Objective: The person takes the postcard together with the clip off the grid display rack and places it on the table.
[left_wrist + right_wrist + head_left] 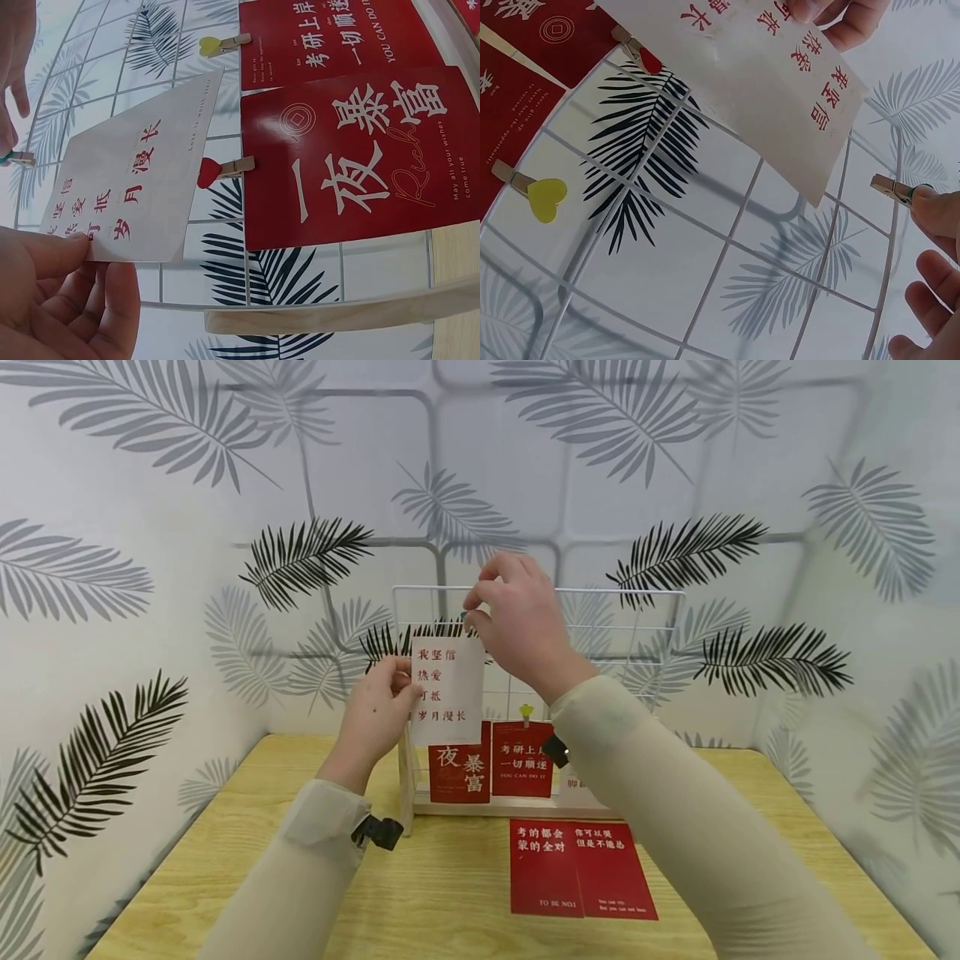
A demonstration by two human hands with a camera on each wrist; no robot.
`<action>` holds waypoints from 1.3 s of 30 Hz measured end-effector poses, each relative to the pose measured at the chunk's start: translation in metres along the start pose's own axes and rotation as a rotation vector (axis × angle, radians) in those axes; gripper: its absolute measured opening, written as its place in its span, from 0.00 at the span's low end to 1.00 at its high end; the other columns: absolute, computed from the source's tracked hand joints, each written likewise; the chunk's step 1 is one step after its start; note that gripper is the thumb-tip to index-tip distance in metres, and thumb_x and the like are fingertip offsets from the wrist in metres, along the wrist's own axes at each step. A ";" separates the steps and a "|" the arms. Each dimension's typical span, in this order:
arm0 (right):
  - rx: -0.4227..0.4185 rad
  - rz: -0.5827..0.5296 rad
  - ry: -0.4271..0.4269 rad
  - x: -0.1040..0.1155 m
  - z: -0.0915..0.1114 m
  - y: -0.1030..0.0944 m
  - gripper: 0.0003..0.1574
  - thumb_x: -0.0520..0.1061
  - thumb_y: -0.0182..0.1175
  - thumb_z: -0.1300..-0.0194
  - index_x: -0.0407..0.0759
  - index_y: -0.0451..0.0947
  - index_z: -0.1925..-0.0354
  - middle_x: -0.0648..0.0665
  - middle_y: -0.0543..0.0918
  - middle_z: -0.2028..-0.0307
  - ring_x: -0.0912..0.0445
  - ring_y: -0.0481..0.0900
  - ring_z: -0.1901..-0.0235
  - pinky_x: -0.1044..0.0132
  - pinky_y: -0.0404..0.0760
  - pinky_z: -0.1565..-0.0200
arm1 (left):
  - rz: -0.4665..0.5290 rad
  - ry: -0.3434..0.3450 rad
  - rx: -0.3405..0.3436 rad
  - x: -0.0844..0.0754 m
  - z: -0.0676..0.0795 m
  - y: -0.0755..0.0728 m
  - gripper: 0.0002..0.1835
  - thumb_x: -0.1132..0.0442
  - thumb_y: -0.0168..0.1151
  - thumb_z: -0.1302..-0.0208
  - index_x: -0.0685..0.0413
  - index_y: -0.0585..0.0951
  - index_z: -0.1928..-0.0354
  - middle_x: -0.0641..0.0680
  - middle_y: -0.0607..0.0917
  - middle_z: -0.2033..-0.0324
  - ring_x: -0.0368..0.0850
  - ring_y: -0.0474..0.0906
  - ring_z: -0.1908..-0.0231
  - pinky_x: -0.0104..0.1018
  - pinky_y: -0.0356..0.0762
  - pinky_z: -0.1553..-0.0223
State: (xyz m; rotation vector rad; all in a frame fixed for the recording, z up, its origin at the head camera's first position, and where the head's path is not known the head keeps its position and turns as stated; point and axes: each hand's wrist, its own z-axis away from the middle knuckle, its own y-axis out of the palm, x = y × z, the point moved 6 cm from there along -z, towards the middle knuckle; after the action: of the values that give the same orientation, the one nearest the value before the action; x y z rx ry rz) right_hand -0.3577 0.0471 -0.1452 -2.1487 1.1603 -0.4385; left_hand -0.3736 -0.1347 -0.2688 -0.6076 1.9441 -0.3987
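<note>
A smooth, rectangular white card (pixel 447 731) is upright before the left part of a white wire grid (pixel 615 592), whose pale wooden base rests on a wood-grained table (pixel 442 893). The left hand (pixel 377 706) pinches the card's left edge between thumb and fingers; the right hand (pixel 521 618), wrist bent and raised above the card, grips a small wooden clip (pixel 889 189) with a green piece, apart from the paper. Wooden clips with a red heart (pixel 209 173) and a yellow heart (pixel 546 199) hold glossy red cards on the grid. The white card reads 我坚信 热爱 可抵 岁月漫长 in red; the clipped ones read 一夜暴富 "Rich" (pixel 277 202) and "YOU CAN DO IT" (pixel 522 787). Of two red cards lying edge to edge on the table, one says "TO BE NO.1" (pixel 542 881), the other 你可以哭 但是不能怂 (pixel 615 877)
</note>
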 end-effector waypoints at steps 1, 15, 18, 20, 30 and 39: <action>-0.001 -0.002 -0.004 -0.001 0.001 0.000 0.04 0.45 0.68 0.33 0.49 0.89 0.60 0.47 0.75 0.51 0.47 0.68 0.41 0.53 0.63 0.35 | -0.002 0.003 0.001 0.000 0.001 0.000 0.13 0.62 0.60 0.27 0.55 0.77 0.44 0.56 0.84 0.56 0.52 0.80 0.59 0.48 0.79 0.56; -0.014 -0.065 -0.036 -0.010 0.022 -0.005 0.05 0.41 0.67 0.34 0.45 0.89 0.61 0.44 0.76 0.51 0.45 0.68 0.41 0.55 0.65 0.35 | 0.008 -0.010 0.036 0.002 0.013 0.002 0.12 0.62 0.60 0.26 0.54 0.76 0.44 0.55 0.83 0.57 0.51 0.79 0.59 0.46 0.80 0.57; -0.019 -0.073 -0.033 -0.012 0.027 -0.006 0.05 0.40 0.68 0.34 0.45 0.89 0.60 0.44 0.76 0.50 0.45 0.68 0.41 0.54 0.64 0.35 | 0.017 -0.008 0.038 0.002 0.015 0.002 0.13 0.62 0.60 0.26 0.54 0.77 0.44 0.55 0.83 0.58 0.51 0.80 0.59 0.46 0.79 0.57; -0.015 -0.087 -0.032 -0.014 0.030 -0.006 0.05 0.40 0.68 0.35 0.45 0.89 0.60 0.44 0.76 0.50 0.45 0.68 0.40 0.53 0.64 0.35 | 0.027 -0.011 0.042 0.003 0.018 0.002 0.13 0.62 0.61 0.27 0.55 0.77 0.44 0.54 0.84 0.58 0.51 0.80 0.60 0.45 0.79 0.57; -0.018 -0.132 -0.030 -0.020 0.044 -0.008 0.04 0.41 0.70 0.36 0.43 0.89 0.61 0.42 0.77 0.50 0.44 0.68 0.41 0.52 0.63 0.34 | 0.078 -0.050 0.077 0.008 0.030 0.008 0.14 0.63 0.60 0.26 0.53 0.76 0.42 0.54 0.84 0.58 0.49 0.80 0.62 0.43 0.80 0.58; -0.026 -0.148 -0.017 -0.028 0.058 -0.009 0.04 0.41 0.72 0.37 0.42 0.90 0.62 0.43 0.78 0.51 0.45 0.68 0.42 0.51 0.64 0.35 | 0.109 -0.066 0.098 0.014 0.042 0.015 0.13 0.65 0.60 0.27 0.52 0.76 0.43 0.53 0.83 0.59 0.49 0.80 0.64 0.41 0.81 0.60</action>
State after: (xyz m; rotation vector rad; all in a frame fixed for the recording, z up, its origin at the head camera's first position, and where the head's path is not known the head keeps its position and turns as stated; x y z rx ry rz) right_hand -0.3349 0.0965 -0.1817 -2.2654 1.0074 -0.4717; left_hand -0.3442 -0.1311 -0.3046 -0.4443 1.8737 -0.3985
